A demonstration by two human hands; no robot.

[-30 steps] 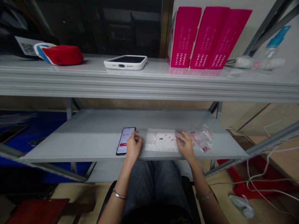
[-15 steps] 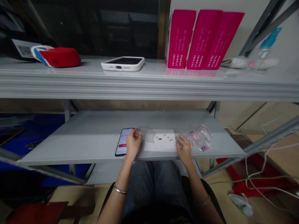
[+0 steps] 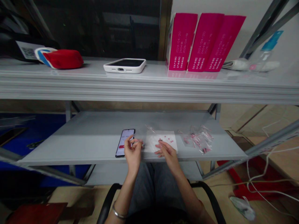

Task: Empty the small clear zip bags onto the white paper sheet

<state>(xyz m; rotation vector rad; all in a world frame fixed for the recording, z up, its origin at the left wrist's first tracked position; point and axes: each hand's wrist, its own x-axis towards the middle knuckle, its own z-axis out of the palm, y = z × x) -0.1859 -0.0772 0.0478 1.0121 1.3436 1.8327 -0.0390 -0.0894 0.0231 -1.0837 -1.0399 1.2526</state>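
Note:
A white sheet of paper [image 3: 173, 136] lies on the lower shelf, with several small pink pieces [image 3: 168, 138] scattered on it. My right hand [image 3: 167, 153] is over the sheet, fingers stretched and slightly apart, and the fingertips reach a small dark piece [image 3: 160, 140]. Whether they grip it cannot be made out. My left hand [image 3: 133, 151] is pinched at the sheet's left side, on a clear plastic bag [image 3: 149, 127] that shows only faintly. Just behind that hand, a phone [image 3: 121, 146] with a lit timer screen is partly covered.
Several clear bags with dark pink pieces [image 3: 198, 140] lie right of the sheet. On the upper shelf are a white-cased phone [image 3: 125, 66], a red pouch [image 3: 66, 59], magenta boxes [image 3: 184, 43] and a spray bottle [image 3: 266, 56]. That shelf's front edge [image 3: 149, 90] overhangs behind my hands.
My right hand has moved left from the sheet's right edge onto the sheet, at the dark piece. My left hand has shifted slightly nearer to me, and the clear bag has changed shape.

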